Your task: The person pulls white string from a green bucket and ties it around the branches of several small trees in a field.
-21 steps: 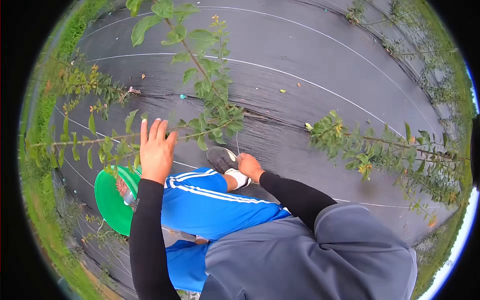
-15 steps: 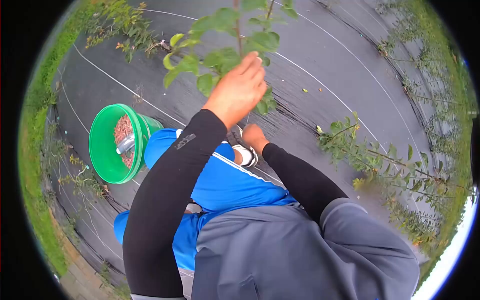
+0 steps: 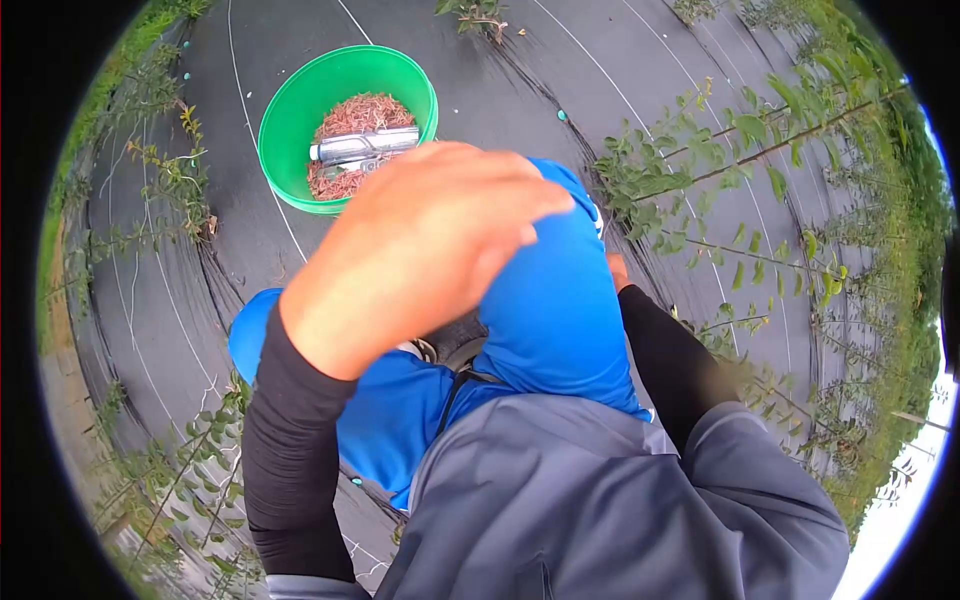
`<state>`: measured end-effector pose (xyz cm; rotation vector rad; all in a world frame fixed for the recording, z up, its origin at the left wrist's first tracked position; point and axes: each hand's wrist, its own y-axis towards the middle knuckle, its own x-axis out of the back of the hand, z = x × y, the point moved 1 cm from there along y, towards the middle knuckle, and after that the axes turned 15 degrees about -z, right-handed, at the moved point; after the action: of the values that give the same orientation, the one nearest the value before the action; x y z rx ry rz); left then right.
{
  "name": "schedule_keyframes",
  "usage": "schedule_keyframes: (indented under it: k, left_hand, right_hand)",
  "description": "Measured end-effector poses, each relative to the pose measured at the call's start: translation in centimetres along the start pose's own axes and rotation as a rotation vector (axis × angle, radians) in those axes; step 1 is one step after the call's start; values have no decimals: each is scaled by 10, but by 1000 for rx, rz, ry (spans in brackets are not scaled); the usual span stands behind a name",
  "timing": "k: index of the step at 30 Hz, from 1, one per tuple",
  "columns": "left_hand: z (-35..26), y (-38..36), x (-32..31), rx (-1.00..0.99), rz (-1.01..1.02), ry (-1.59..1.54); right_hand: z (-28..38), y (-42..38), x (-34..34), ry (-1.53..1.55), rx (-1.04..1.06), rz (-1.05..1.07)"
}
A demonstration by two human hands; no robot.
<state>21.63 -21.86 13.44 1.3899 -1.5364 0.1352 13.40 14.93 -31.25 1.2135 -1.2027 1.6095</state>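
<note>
My left hand (image 3: 425, 235) is raised in front of my blue-clad knees, back toward the camera, with its fingers loosely bent and apart and nothing visible in them. Beyond it stands a green bucket (image 3: 285, 140) holding reddish-brown shreds (image 3: 365, 112) and a silvery cylindrical object (image 3: 365, 145); my hand overlaps the bucket's near rim in view. Only a small part of my right hand (image 3: 618, 270) shows past my knee, low beside a leafy plant (image 3: 640, 175). Its fingers and anything they hold are hidden.
Dark ground sheeting (image 3: 500, 110) with pale lines runs under everything. Leafy branches (image 3: 760, 150) spread at the right, with a smaller plant (image 3: 180, 170) at the left and another (image 3: 480, 15) at the top. Grass borders the sheeting.
My left hand has come away from the upright leafy stem and nearer the camera. The view has turned, placing the bucket farther right and higher. My right hand is now mostly behind the knee.
</note>
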Motion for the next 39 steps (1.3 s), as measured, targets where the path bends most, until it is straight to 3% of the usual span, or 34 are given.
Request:
schedule_keyframes:
  k: [1,3,5,7,8,10,12,13,14,16,17,18,20,22,23,26,27,30,32,33,36,38,39]
  left_hand:
    - [31,-7,17,95,-141,157]
    - [100,-20,45,242,-249,434]
    - [154,-38,56,340,-305,500]
    - [200,-58,42,581,-244,452]
    - [218,-68,38,579,-236,441]
    - [238,-90,23,319,-121,599]
    - [253,-102,6,382,-123,501]
    - [261,-107,-1,445,-134,418]
    - [265,-109,-5,450,-121,403]
    - [270,-112,-12,531,-180,456]
    - [274,-113,-16,549,-235,450]
    - [276,-112,-18,556,-227,441]
    - [276,-110,-17,674,-316,354]
    - [275,-110,-21,681,-327,371]
    - [275,-111,-22,693,-293,389]
    - [274,-112,-19,692,-258,436]
    - [274,-112,-19,677,-256,464]
    - [272,-113,-20,673,-314,440]
    - [274,-116,-21,669,-308,477]
    - [275,-118,-21,672,-296,513]
    - [276,-119,-22,671,-274,536]
    - [273,-118,-23,668,-309,521]
    - [272,-118,-23,657,-291,521]
  right_hand:
    - [10,-10,25,3,60,7]
    - [33,-7,39,257,-492,123]
    - [37,-2,11,298,-563,19]
    - [45,-8,10,332,-647,-77]
    - [58,-9,28,257,-405,-119]
    - [69,-2,44,176,-178,-145]
    - [69,10,41,-240,133,71]
    - [70,16,33,198,-387,29]
    - [69,18,31,191,-400,44]
    - [84,24,59,-88,-121,14]
    - [77,31,52,190,-338,29]
    - [85,39,60,184,-344,40]
    - [113,49,86,923,-1263,46]
    - [105,38,74,837,-1267,42]
    - [82,26,47,744,-1003,-41]
    - [59,13,47,645,-685,-119]
    - [48,21,51,316,-293,-46]
    - [67,26,83,485,-802,112]
    - [48,8,70,-388,222,307]
    - [52,-1,78,-232,-51,269]
    - [44,-7,79,-124,-221,135]
    - [35,-17,76,-139,-329,208]
    - [52,-33,107,-215,-367,211]
